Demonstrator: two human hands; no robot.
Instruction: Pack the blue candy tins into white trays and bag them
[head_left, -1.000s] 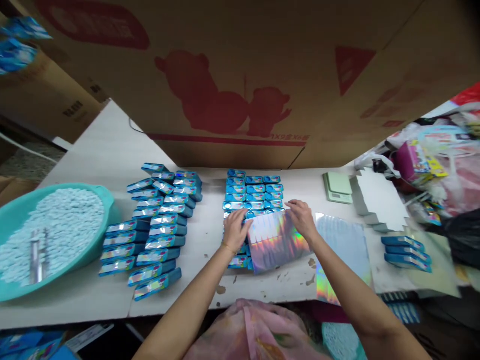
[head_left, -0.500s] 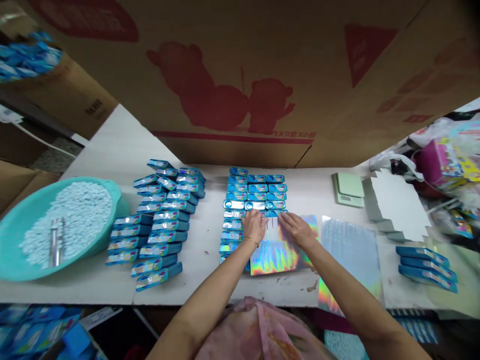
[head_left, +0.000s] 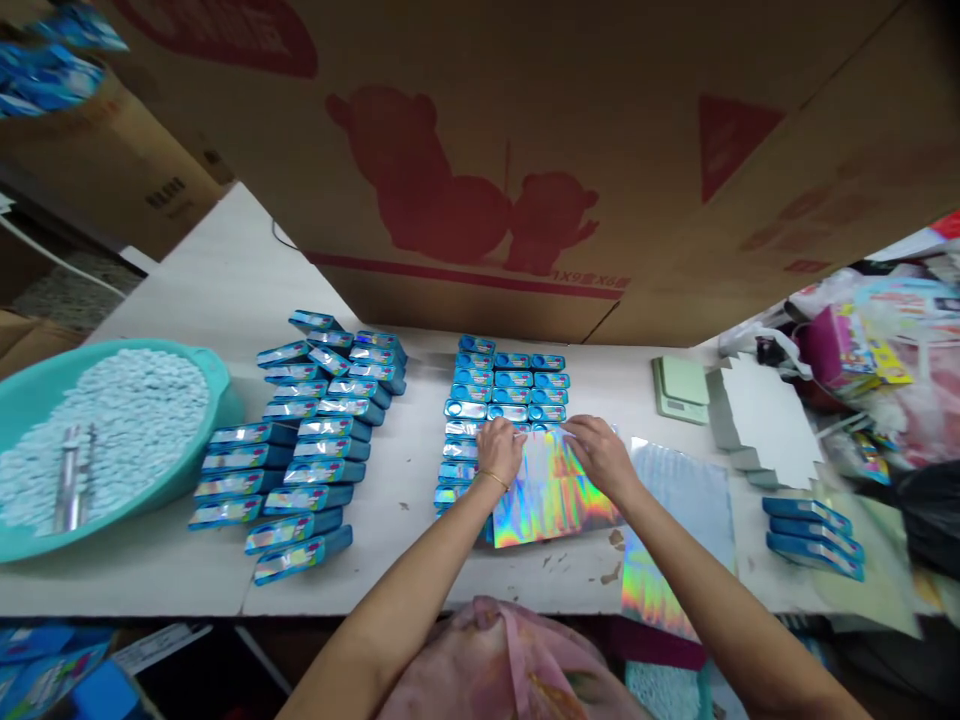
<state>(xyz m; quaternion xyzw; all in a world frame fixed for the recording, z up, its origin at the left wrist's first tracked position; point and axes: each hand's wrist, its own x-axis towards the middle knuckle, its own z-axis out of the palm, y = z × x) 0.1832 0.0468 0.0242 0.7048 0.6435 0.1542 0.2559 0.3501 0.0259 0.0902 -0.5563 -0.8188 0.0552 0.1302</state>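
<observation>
Two hands grip a shimmering sheet over rows of blue boxes

At the centre of the frame, the left hand [head_left: 500, 450] has its fingers bent and closed on the upper left edge of a rainbow-coloured sheet [head_left: 551, 490]. The right hand [head_left: 600, 455] is closed on the same sheet's upper edge, farther right; its exact finger contact is too small to tell. The sheet covers part of the rows of small blue boxes [head_left: 514, 380], whose labels are too small to read.

A second shiny sheet [head_left: 679, 520] lies right of centre, partly under the right forearm. Beyond it are a pale green scale [head_left: 680, 390], a stack of white card [head_left: 772, 425] and three blue boxes [head_left: 814, 535]. Left of centre stand more blue boxes [head_left: 330, 430], and at the left edge a turquoise basin [head_left: 223, 385] holds pale blue pieces [head_left: 142, 410] and a metal tool [head_left: 71, 480].

Across the top, a large carton [head_left: 480, 150] shows red bear figures and the upright-reading print "1X9盒X6", its last character unclear. White characters in its red oval are too blurred to read.

Compared with a second ago, the hands are closer together and the sheet shows brighter rainbow bands; the boxes keep their arrangement.
</observation>
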